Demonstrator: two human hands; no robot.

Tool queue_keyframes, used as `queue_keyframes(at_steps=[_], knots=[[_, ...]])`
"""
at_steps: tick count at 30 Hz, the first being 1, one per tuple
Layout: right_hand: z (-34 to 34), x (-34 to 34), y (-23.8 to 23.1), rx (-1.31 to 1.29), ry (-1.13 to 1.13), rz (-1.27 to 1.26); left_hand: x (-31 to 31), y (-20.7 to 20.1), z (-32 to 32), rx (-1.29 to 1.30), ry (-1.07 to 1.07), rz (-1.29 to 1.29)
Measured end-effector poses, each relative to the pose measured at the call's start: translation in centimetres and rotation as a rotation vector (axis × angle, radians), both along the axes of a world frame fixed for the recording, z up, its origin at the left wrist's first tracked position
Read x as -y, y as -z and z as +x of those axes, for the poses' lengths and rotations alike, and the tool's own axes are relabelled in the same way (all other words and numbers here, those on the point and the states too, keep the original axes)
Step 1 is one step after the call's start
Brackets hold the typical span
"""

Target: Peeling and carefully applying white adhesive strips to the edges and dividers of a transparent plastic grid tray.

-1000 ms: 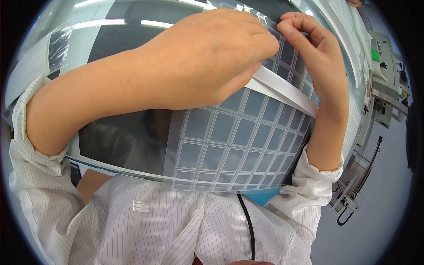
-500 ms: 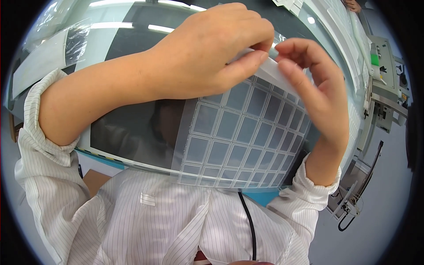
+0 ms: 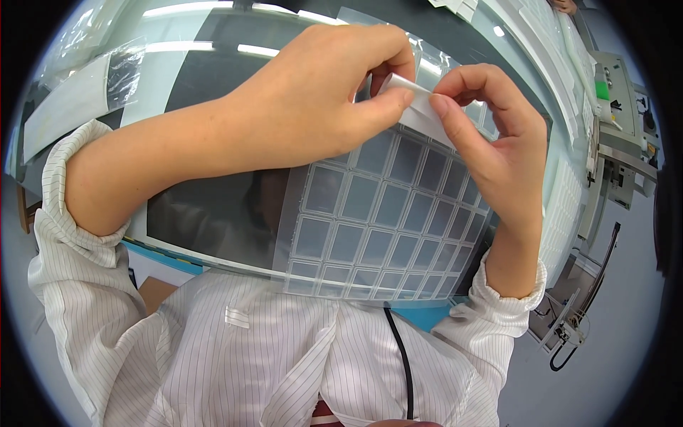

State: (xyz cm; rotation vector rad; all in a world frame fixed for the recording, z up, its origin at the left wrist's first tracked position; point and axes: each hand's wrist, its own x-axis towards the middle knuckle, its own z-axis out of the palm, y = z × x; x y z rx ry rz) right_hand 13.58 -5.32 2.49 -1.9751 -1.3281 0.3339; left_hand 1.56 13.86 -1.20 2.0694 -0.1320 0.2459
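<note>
A clear plastic sheet (image 3: 379, 201) with rows of greyish rectangles lies in front of me, its near edge close to my shirt. Across its upper part runs a curled white strip (image 3: 421, 112) that looks like thin film or paper. My left hand (image 3: 334, 92) reaches over from the left and pinches the strip between thumb and bent fingers. Just to its right, my right hand (image 3: 501, 135) grips the same strip between thumb and forefinger, the other fingers curled. Both hands hide parts of the sheet's upper rows.
Beneath the sheet is a dark panel (image 3: 206, 213) on a glass-topped table. Clear plastic wrapping (image 3: 126, 78) and a white sheet (image 3: 67, 107) lie at the left. White stacked material (image 3: 562, 235) stands along the right side, with grey machinery (image 3: 615, 167) beyond. Another person's hand (image 3: 565, 6) shows at the top right.
My right hand has moved left and its thumb and forefinger have closed on the white strip. My left hand has shifted slightly down and left, and the strip's curled end shows more.
</note>
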Motion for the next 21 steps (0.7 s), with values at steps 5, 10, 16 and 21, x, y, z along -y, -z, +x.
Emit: queue_keyframes(at_steps=[5,10,16,21], knots=[[-0.4,0.1,-0.6,-0.222,0.052,0.015,0.0,0.3,0.2,0.074,0.001,-0.029],[-0.4,0.0,-0.8,-0.250,0.055,0.025,0.0,-0.1,0.1,0.062,0.042,-0.092],[2.1,0.1,-0.3,-0.196,-0.055,0.083,0.0,-0.5,-0.5,0.053,0.025,-0.069],[2.9,0.6,-0.2,-0.352,0.013,0.011,0.2,-0.7,-0.5,-0.048,0.027,-0.117]])
